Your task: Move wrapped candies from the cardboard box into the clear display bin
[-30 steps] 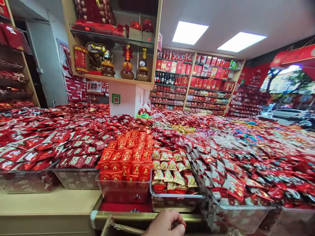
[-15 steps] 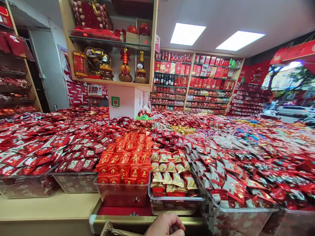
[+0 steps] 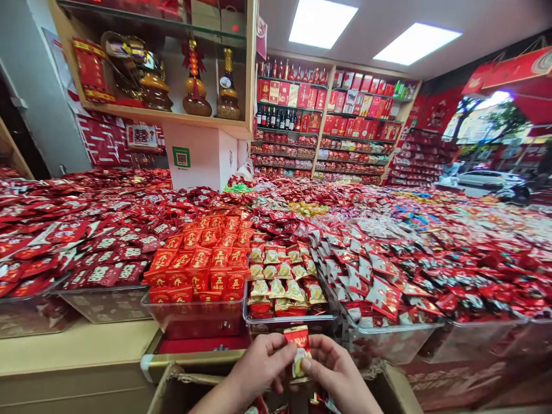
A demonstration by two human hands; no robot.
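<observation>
Between my two hands is one small red and cream packet (image 3: 297, 352) with "DURIAN" lettering, held upright. My left hand (image 3: 269, 363) pinches its left side, and my right hand (image 3: 330, 365) grips its right side with the thumb across the lower front. Beneath my hands stands an open cardboard box (image 3: 394, 382) with some red packets inside, partly hidden by my hands. Just beyond is a clear bin (image 3: 290, 319) of similar cream and red packets in rows. To its left, another clear bin (image 3: 194, 313) holds bright red-orange packets.
More clear bins (image 3: 397, 330) heaped with red packets spread left, right and behind. A beige counter ledge (image 3: 77, 351) lies at the left. A shelf cabinet (image 3: 172, 118) with bottles overhangs the left side; a stocked wall rack (image 3: 323, 129) stands at the back.
Both hands are now in view holding a packet, where only one hand showed at the bottom edge before. More of the cardboard box shows. The view has shifted down and to the right.
</observation>
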